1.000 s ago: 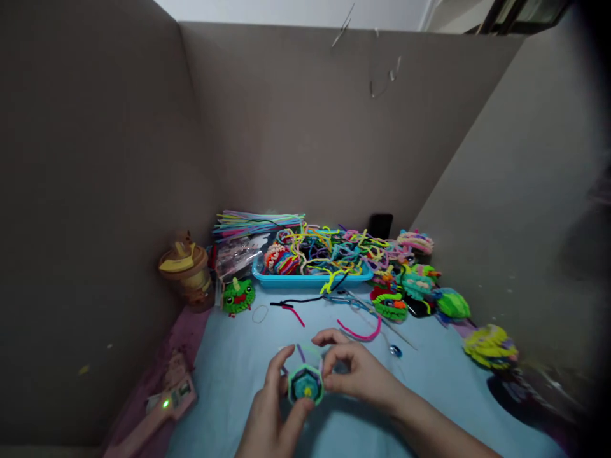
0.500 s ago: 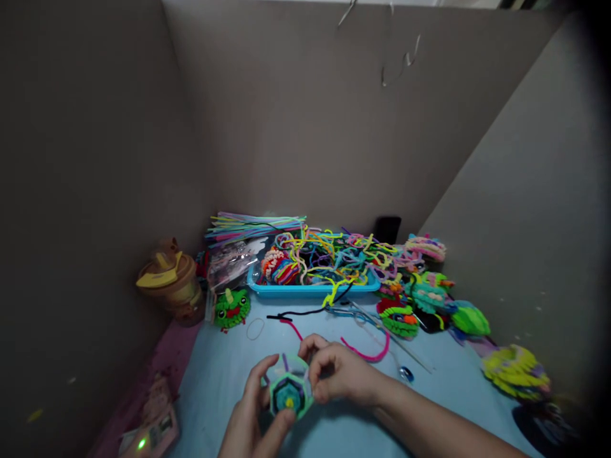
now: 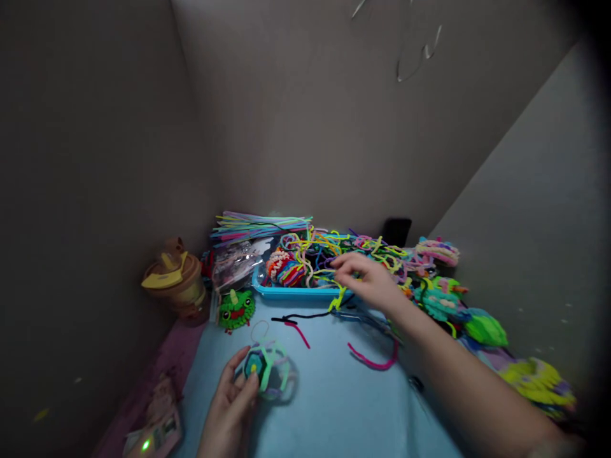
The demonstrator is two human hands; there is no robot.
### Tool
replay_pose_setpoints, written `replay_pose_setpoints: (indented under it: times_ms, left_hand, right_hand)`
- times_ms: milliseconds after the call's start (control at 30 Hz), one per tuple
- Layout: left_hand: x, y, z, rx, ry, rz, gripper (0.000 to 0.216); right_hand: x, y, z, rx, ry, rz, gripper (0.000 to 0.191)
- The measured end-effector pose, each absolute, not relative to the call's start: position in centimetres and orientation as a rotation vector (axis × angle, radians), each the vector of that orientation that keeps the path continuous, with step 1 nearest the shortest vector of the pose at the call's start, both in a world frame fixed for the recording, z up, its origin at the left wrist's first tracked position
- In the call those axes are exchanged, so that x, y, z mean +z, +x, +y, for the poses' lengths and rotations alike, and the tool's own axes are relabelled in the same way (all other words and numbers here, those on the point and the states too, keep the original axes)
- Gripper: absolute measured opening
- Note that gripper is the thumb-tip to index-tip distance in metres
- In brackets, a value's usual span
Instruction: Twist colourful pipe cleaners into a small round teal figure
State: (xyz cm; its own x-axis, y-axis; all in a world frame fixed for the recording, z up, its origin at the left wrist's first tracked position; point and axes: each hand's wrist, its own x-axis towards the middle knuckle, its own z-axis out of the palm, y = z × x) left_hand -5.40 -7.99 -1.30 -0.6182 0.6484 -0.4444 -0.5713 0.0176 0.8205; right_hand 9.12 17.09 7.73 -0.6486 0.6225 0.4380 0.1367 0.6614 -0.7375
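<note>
My left hand (image 3: 231,401), low and left of centre, is closed on a pipe cleaner craft (image 3: 274,369). Its mint-green loops form an openwork frame, with a teal and dark round centre and a yellow dot under my thumb. My right hand (image 3: 360,277) is stretched out over the blue tray (image 3: 296,293), its fingers a little apart and nothing visible in them. Below those fingers is a tangle of loose coloured pipe cleaners (image 3: 329,245). A striped, multicoloured ball (image 3: 287,270) sits at the tray's left end.
Straight pipe cleaners (image 3: 262,226) lie behind a clear bag (image 3: 233,264). A green frog-like figure (image 3: 236,310) and a brown cup (image 3: 179,286) are at left. Pink pieces (image 3: 375,364) and a black stem (image 3: 310,316) lie on the table. Fuzzy crafts (image 3: 484,327) line the right.
My right hand has let go of the craft and moved up and right over the tray. My left hand has shifted left with the craft, turning it so its open frame shows.
</note>
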Motion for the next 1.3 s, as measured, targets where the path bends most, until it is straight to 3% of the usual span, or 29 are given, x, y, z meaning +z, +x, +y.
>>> replay_pose_setpoints:
  times_ms: [67, 233, 467, 567, 667, 733, 933, 1000, 1167, 1300]
  left_hand:
    - [-1.0, -5.3, -7.8, 1.783, 0.032, 1.386, 0.069]
    - [-0.7, -5.2, -7.6, 1.786, -0.021, 1.356, 0.069]
    - [-1.0, -5.5, -8.0, 1.742, -0.022, 1.28, 0.065]
    - [-1.1, -5.6, -8.2, 1.754, -0.013, 1.268, 0.065]
    - [-1.3, -5.6, -8.4, 1.76, -0.005, 1.256, 0.065]
    - [-1.4, -5.6, -8.5, 1.762, -0.01, 1.242, 0.065]
    - [-1.2, -5.1, -8.5, 1.755, -0.022, 1.169, 0.062]
    - [-1.1, -5.0, -8.5, 1.749, -0.005, 1.169, 0.06]
    - [-1.6, -5.2, -8.8, 1.772, 0.008, 1.192, 0.059]
    - [-2.4, -5.2, -8.8, 1.792, 0.034, 1.205, 0.059]
  right_hand:
    - [8.4, 10.0, 19.4, 0.733, -0.682, -2.208, 0.027]
    - [6.8, 11.4, 20.6, 0.697, -0.653, -2.655, 0.017]
    - [3.8, 6.9, 18.7, 0.091, -0.711, -2.715, 0.037]
    - [4.6, 4.9, 18.4, -0.086, -0.779, -2.889, 0.03]
    - [6.0, 4.6, 18.8, 0.004, -0.744, -3.101, 0.025]
    - [6.6, 5.4, 19.3, 0.075, -0.634, -3.263, 0.032]
    - [5.8, 8.5, 20.6, -0.073, -0.671, -3.356, 0.036]
    - [5.7, 9.2, 21.2, -0.045, -0.662, -3.299, 0.027]
    - [9.4, 10.7, 23.6, 0.425, -0.813, -2.692, 0.019]
    - [13.7, 11.5, 24.9, 0.64, -0.872, -2.061, 0.039]
